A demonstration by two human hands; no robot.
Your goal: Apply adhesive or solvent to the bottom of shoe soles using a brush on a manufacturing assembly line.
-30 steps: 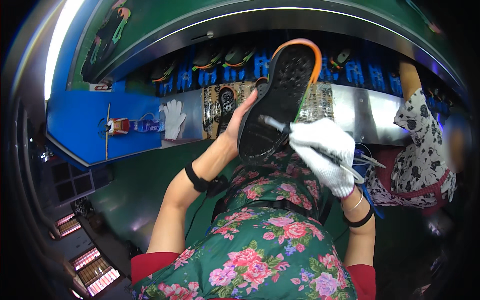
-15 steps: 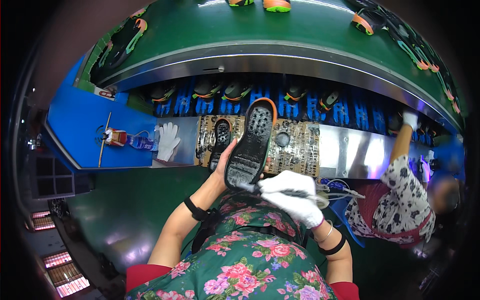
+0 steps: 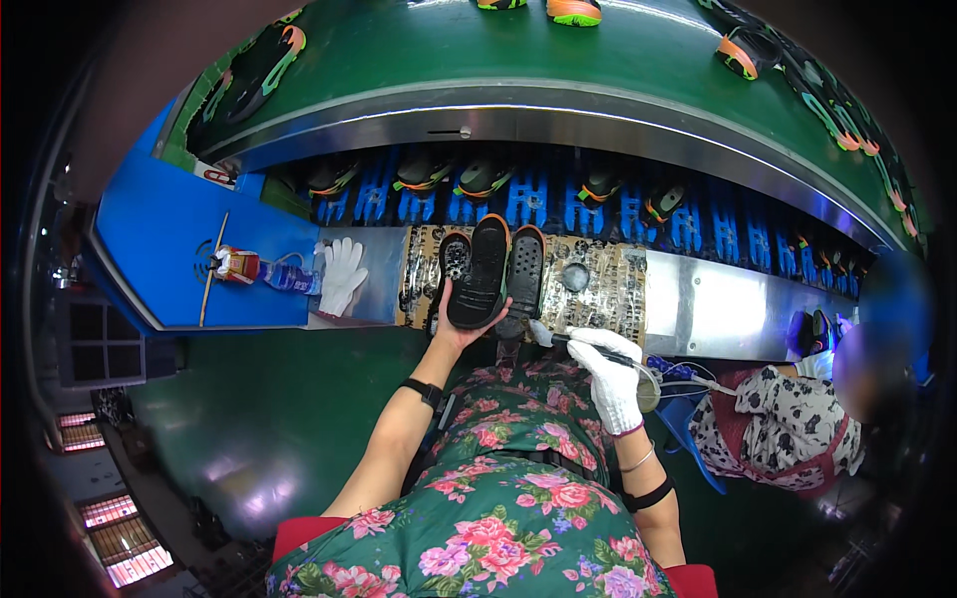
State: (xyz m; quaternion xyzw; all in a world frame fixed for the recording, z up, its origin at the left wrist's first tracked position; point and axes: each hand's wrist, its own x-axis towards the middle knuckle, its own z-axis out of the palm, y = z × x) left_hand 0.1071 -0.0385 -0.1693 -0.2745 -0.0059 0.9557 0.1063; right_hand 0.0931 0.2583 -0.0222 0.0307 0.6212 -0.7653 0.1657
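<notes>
My bare left hand (image 3: 461,327) grips the heel end of a black shoe sole (image 3: 487,274), toe pointing away from me. On either side of it, over the cardboard, are a second sole (image 3: 456,255) with a studded inner face and a third sole (image 3: 528,267) dotted with holes; the held one partly covers both. My right hand (image 3: 610,377), in a white glove, is closed around a dark-handled brush (image 3: 541,334) with pale bristles. A thin tube runs by that hand. The brush tip is just right of the soles' heel ends, apart from the held sole.
Tape-covered cardboard (image 3: 608,284) lies on the metal bench. To the left are a white glove (image 3: 343,274) and a plastic bottle (image 3: 289,277). Blue racks (image 3: 526,199) with shoe parts stand behind, below a green conveyor (image 3: 399,60). A co-worker (image 3: 783,424) sits at the right.
The brush has come off the orange-edged sole and moved right. A third sole now shows, and my left hand holds a smoother-looking one. The co-worker's outstretched arm has drawn back.
</notes>
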